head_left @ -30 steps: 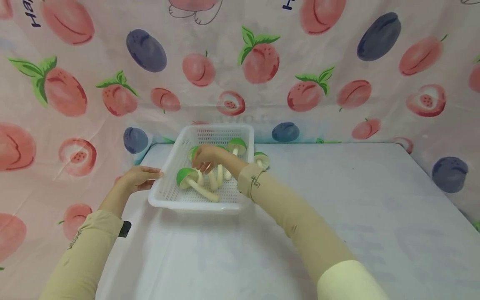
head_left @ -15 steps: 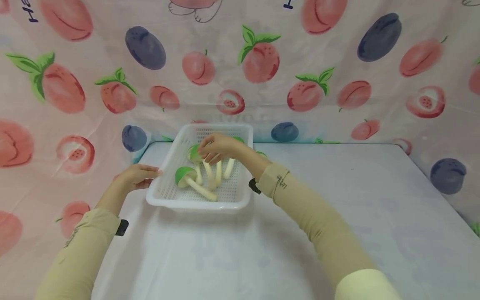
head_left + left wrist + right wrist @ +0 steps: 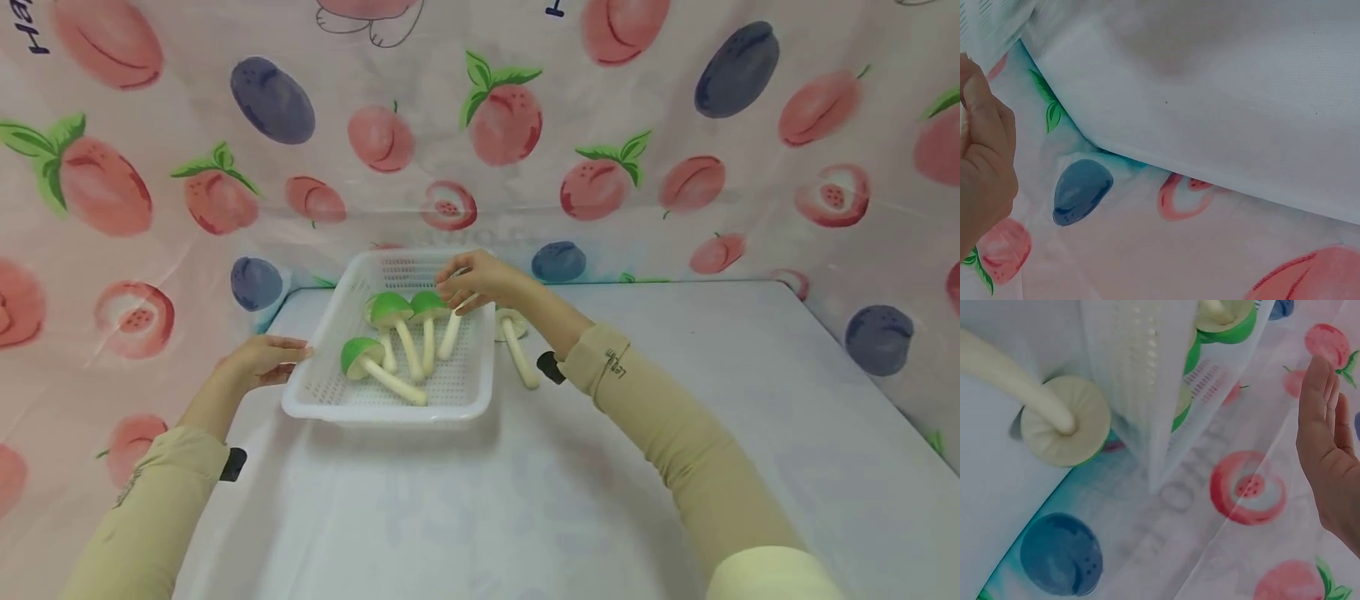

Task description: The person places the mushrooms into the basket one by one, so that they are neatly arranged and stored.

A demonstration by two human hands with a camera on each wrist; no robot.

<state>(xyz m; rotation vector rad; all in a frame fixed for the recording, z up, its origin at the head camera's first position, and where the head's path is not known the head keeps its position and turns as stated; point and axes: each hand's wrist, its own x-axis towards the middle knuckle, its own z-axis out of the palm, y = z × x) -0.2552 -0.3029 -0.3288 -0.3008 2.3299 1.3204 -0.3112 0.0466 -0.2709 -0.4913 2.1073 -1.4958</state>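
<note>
A white plastic basket [image 3: 382, 412] with slotted sides holds several model mushrooms with green caps and pale stems. The frontmost mushroom [image 3: 393, 385] lies slanting across the basket floor. My left hand [image 3: 258, 362] grips the basket's left rim between fingers and thumb. Over the right part of the basket is my right hand [image 3: 487, 279], its fingers loosely bent and nothing in them. It covers the cap of the rightmost mushroom [image 3: 450, 335] inside. Another mushroom [image 3: 520, 358] lies on the table, just outside the basket's right wall; the right wrist view shows the pale underside of its cap.
The white-covered table [image 3: 637, 467] extends to the right and front. A fruit-printed cloth [image 3: 675, 83] hangs behind and along the left side. In the left wrist view, the table's edge [image 3: 1210, 187] meets this cloth.
My right hand has moved right, away from the left mushrooms, exposing their caps. The mushroom outside the basket shows more fully. My left hand stays at the rim.
</note>
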